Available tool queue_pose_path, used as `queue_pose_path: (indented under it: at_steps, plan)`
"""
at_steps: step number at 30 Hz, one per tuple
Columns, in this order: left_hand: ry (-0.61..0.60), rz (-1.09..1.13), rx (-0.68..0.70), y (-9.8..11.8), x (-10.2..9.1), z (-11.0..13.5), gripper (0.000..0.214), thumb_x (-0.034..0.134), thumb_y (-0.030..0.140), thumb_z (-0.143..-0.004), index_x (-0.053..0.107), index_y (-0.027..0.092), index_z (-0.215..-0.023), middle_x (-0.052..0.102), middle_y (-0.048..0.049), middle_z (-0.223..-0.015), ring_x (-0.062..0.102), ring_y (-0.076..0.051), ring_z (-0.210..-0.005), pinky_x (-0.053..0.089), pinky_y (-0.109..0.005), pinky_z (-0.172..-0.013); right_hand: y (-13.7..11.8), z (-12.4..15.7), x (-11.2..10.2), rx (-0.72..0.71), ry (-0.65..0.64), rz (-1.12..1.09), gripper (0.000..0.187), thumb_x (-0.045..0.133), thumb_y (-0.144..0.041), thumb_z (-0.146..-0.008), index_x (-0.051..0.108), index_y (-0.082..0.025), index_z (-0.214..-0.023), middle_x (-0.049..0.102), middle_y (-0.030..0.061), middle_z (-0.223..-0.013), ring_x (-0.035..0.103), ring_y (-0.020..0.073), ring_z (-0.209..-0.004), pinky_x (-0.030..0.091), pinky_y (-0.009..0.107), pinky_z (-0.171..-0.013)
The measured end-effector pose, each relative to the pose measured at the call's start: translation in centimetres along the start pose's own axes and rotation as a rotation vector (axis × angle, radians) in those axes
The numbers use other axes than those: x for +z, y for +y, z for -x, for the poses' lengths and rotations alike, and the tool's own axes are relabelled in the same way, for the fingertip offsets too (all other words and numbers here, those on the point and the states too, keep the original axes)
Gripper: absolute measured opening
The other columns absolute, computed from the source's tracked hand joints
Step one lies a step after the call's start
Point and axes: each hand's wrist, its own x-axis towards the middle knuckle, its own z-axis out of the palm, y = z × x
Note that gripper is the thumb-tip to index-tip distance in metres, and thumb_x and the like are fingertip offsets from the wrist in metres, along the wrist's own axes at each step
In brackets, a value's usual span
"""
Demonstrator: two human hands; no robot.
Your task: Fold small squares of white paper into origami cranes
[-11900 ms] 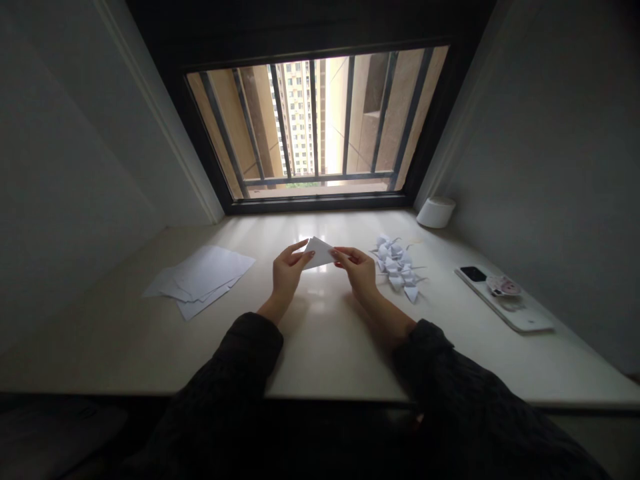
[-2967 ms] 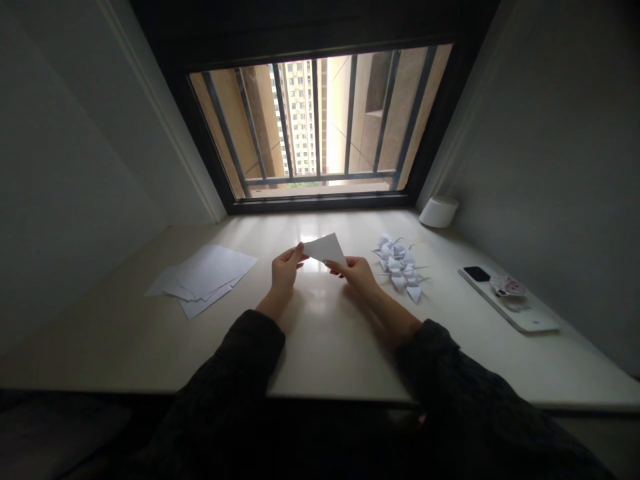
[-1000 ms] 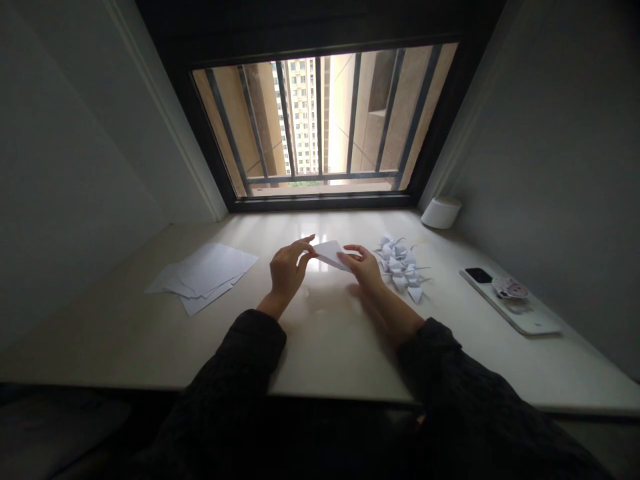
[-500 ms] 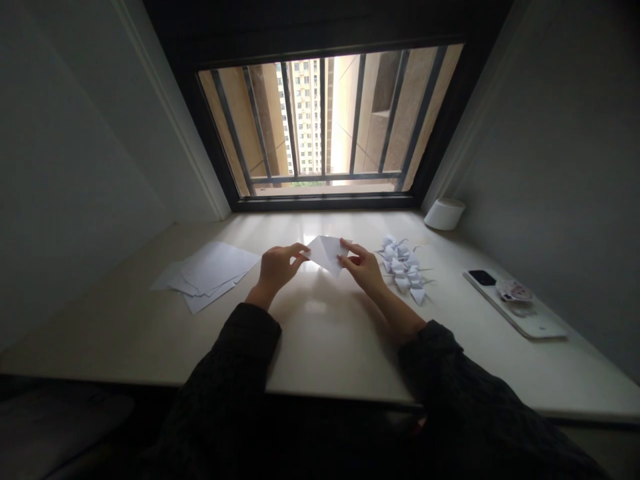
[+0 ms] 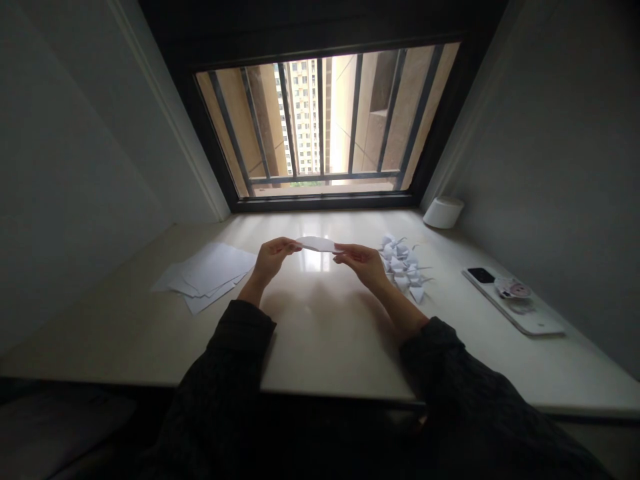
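Cream glossy desktop (image 5: 320, 333) fills the lower frame, set in an alcove between grey walls (image 5: 550, 167). Barred window (image 5: 325, 127) at its far edge: dark frame, tan balcony walls outside, tall apartment block (image 5: 303, 117) beyond the bars.

On the desk, far right corner by the wall: white cylindrical object (image 5: 443, 213), type unclear. Nearer on the right: phone in a white case (image 5: 520, 317), lying flat, black camera module showing, round sticker-like disc (image 5: 512, 288) on its back. Left of centre: loose stack of white paper sheets (image 5: 205, 277), overlapping and slightly fanned. Right of centre: heap of small white origami cranes (image 5: 403, 267), just beyond the right hand.

Dark knit sleeves (image 5: 220, 373) enter from the bottom edge, forearms bare past the cuffs. Left hand (image 5: 270, 261) and right hand (image 5: 363, 261) are apart, each pinching one end of a folded white paper (image 5: 316, 244). Paper spans the gap between them, seen almost edge-on as a thin, slightly bowed strip. It is held over the middle of the desk, between the stack and the cranes, with no visible desk contact. Exact finger placement on the paper too small to tell.
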Motion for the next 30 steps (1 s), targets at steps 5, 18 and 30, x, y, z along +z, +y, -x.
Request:
queue_pose_path:
  at_steps: [5, 18, 30]
  plan:
    - [-0.031, -0.033, 0.003, 0.2, -0.1, 0.1, 0.021, 0.072, 0.037, -0.070, 0.074, 0.018, -0.078, 0.074, -0.0079, -0.084, 0.068, -0.021, -0.081, 0.051, -0.035, -0.081, 0.5, -0.2, 0.0, 0.000, 0.079, -0.077, 0.033, 0.078, -0.040, -0.062, 0.075, -0.021, -0.089, 0.074, 0.0043, -0.073, 0.070, 0.0210, -0.067, 0.058, 0.039, -0.073]
    - [0.060, -0.024, -0.061, 0.1, -0.2, 0.0, 0.026, 0.078, 0.039, -0.061, 0.076, 0.019, -0.078, 0.074, -0.0076, -0.076, 0.067, -0.021, -0.075, 0.051, -0.036, -0.079, -0.1, -0.5, -0.7, 0.014, 0.141, 0.006, 0.020, 0.080, -0.038, -0.058, 0.076, -0.022, -0.071, 0.072, 0.0021, -0.063, 0.068, 0.0193, -0.062, 0.056, 0.036, -0.069]
    - [0.304, 0.444, -0.369, -0.9, 3.7, 1.1, 0.041, 0.081, 0.035, -0.060, 0.073, 0.020, -0.097, 0.073, -0.0073, -0.099, 0.067, -0.017, -0.092, 0.050, -0.031, -0.090, 0.2, -0.3, 0.7, 0.155, 0.336, -0.245, 0.028, 0.081, -0.040, -0.057, 0.072, -0.018, -0.072, 0.073, 0.0043, -0.072, 0.070, 0.0187, -0.074, 0.056, 0.033, -0.074]
